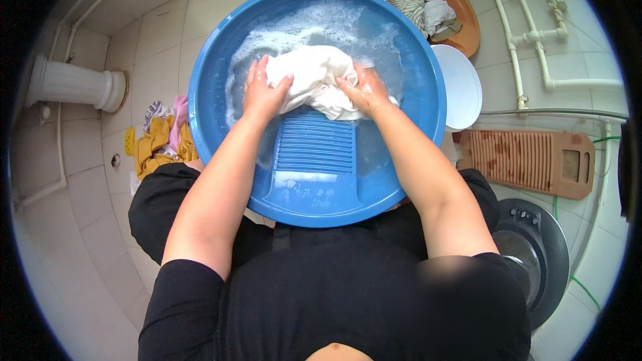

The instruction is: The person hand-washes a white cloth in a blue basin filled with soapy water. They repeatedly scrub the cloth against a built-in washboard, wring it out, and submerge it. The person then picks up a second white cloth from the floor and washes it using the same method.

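Note:
A wet white cloth (309, 72) is bunched in a large round blue basin (208, 140) of soapy water. My left hand (263, 93) grips the cloth's left side, thumb on top. On its right side, my right hand (366, 88) holds the folds with the thumb over them; some of its fingers are hidden behind. Ridges of a blue washboard (315, 144), built into the basin's near side, show just below the cloth. White suds (284, 39) float around the far side of the cloth.
Yellow and pink clothes (160, 137) lie on the tiled floor at left. An orange-brown basin (468, 17) with laundry and a white basin (460, 87) stand at right. Nearer are a brown washboard (528, 162) and a black round-edged appliance (552, 254). White pipes (525, 37) run along the wall.

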`<state>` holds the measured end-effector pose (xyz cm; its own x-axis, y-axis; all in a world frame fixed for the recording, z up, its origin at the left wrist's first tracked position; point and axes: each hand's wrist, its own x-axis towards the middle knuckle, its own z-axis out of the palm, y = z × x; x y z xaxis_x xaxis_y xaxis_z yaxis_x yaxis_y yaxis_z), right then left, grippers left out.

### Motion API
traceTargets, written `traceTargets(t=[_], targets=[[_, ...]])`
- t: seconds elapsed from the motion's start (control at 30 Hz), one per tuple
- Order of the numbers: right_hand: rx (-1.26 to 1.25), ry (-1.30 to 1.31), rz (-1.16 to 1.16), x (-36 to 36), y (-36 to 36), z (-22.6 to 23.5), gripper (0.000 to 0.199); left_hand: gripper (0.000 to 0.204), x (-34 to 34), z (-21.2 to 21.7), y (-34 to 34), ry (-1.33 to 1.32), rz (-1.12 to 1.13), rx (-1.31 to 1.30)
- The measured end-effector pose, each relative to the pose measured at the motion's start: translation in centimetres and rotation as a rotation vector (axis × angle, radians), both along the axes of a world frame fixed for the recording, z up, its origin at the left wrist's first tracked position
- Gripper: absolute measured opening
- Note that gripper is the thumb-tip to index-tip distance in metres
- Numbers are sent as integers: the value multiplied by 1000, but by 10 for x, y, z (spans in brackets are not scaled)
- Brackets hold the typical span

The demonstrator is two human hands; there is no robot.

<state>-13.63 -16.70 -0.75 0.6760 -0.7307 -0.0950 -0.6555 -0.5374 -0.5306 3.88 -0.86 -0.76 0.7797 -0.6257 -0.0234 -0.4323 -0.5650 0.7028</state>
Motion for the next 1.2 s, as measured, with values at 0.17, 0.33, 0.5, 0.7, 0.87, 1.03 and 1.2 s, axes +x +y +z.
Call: traceTargets(t=[0.17, 0.33, 0.5, 0.7, 0.87, 1.03, 1.2], targets=[[-151, 122, 105, -1, -4, 18, 47, 49, 13, 43, 10, -277, -45, 124], [-345, 4, 109, -29, -21, 49, 33, 40, 55, 71, 39, -754, 72, 223], [-697, 90, -80, -79, -47, 79, 38, 47, 71, 68, 57, -58, 331, 528], [-44, 124, -484, -100, -63, 75, 51, 47, 67, 63, 86, -15, 380, 402], [-47, 23, -543, -106, -68, 66, 48, 39, 57, 58, 95, -44, 428, 352], [-46, -19, -525, -106, -69, 66, 44, 37, 37, 70, 105, -57, 460, 284], [-80, -90, -463, -111, -88, 45, 43, 39, 26, 59, 118, -30, 479, 219]])
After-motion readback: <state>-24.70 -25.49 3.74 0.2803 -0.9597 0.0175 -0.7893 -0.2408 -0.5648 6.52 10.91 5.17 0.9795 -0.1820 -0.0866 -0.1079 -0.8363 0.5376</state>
